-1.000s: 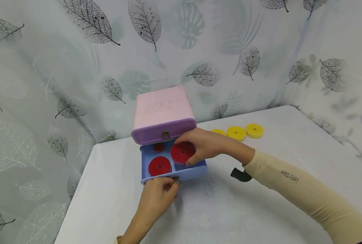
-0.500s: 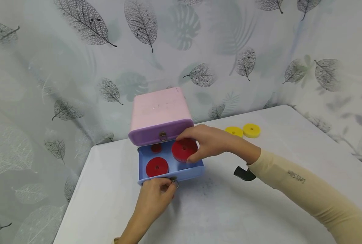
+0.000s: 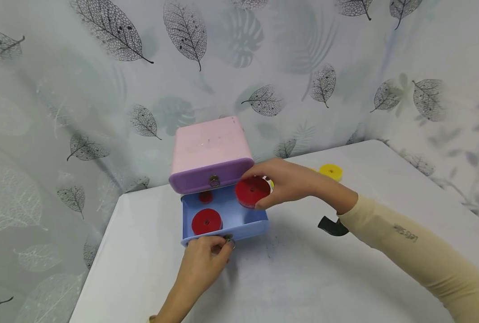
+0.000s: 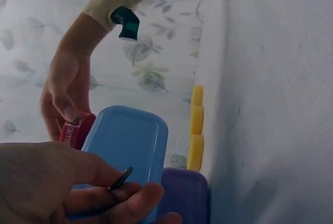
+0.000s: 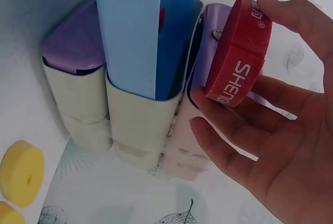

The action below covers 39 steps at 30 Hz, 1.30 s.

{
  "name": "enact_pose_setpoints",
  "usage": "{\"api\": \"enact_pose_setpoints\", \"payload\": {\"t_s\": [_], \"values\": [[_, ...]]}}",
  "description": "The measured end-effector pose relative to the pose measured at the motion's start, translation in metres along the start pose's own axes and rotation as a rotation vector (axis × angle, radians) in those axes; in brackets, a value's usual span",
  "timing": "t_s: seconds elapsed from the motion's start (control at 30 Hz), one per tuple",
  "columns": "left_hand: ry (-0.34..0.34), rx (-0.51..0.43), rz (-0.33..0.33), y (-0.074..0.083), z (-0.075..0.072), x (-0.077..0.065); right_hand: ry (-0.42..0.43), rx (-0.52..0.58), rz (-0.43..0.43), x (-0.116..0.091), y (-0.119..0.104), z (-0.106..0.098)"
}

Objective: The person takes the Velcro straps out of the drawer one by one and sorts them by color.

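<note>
1 hand, the right, pinches a red roll above the drawer.

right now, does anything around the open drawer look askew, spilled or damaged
Nothing looks spilled or broken, and the held red roll looks intact. Dark smudges mark the white table near the blue drawer, and small dark marks speckle the pink case; they look odd on such pale surfaces.

Disc behind ribbon roll, left in drawer
</note>
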<state>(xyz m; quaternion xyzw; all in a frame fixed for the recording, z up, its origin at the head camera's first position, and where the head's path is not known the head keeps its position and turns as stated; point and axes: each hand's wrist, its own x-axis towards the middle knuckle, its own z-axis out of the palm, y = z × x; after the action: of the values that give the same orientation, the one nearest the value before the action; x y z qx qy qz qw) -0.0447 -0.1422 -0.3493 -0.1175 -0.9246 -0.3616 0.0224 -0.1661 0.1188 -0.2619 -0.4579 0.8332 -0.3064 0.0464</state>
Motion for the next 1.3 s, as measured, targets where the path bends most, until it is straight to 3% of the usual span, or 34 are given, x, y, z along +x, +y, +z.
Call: {"api": "enact_pose_setpoints", "payload": {"t_s": [0.4, 0.8, 1.3], "values": [[0.023, 0.010, 0.029, 0.000, 0.000, 0.000, 0.008, -0.021, 0.027, -0.014, 0.005, -0.009], [0.081, 0.152, 0.067, -0.001, 0.002, -0.001, 0.011, -0.024, 0.088, -0.030, 0.016, -0.013], [0.103, 0.208, 0.092, -0.002, 0.002, 0.000, 0.033, -0.058, 0.134, -0.044, 0.039, -0.012]]}}
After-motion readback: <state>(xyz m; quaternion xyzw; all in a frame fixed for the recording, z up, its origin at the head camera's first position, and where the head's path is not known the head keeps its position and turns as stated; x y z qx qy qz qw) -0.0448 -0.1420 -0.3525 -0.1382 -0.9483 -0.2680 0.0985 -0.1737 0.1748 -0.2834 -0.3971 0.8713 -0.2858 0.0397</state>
